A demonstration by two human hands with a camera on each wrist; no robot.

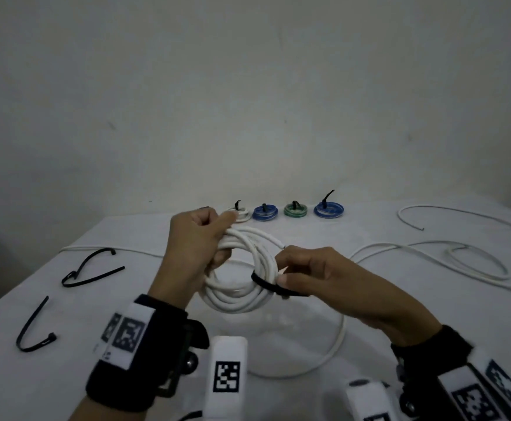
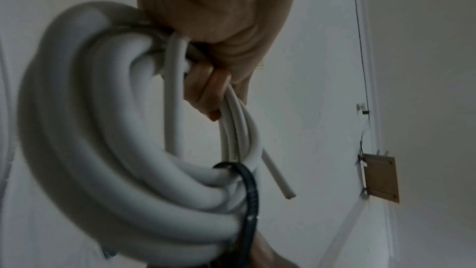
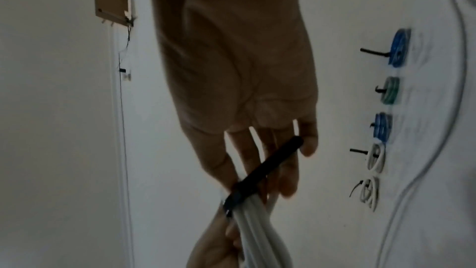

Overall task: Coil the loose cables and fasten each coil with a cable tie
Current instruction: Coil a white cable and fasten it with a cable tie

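My left hand (image 1: 214, 238) grips a white cable coil (image 1: 239, 299) at its upper left, held above the table. In the left wrist view the fingers (image 2: 211, 85) curl round several strands of the coil (image 2: 103, 150), and the cut cable end (image 2: 278, 178) sticks out. A black cable tie (image 1: 266, 284) wraps the coil's right side. My right hand (image 1: 281, 279) pinches that tie there. From the right wrist, the tie (image 3: 268, 168) lies across the right hand's fingers (image 3: 288, 180), over the white strands (image 3: 255, 231).
Tied coils line the table's back: white (image 1: 242, 214), blue (image 1: 265, 212), green (image 1: 295, 210), blue (image 1: 328, 209). Loose white cable (image 1: 460, 256) sprawls at the right. Two spare black ties (image 1: 90, 268) (image 1: 34, 326) lie at the left. A cable loop (image 1: 336, 344) curves on the table below the hands.
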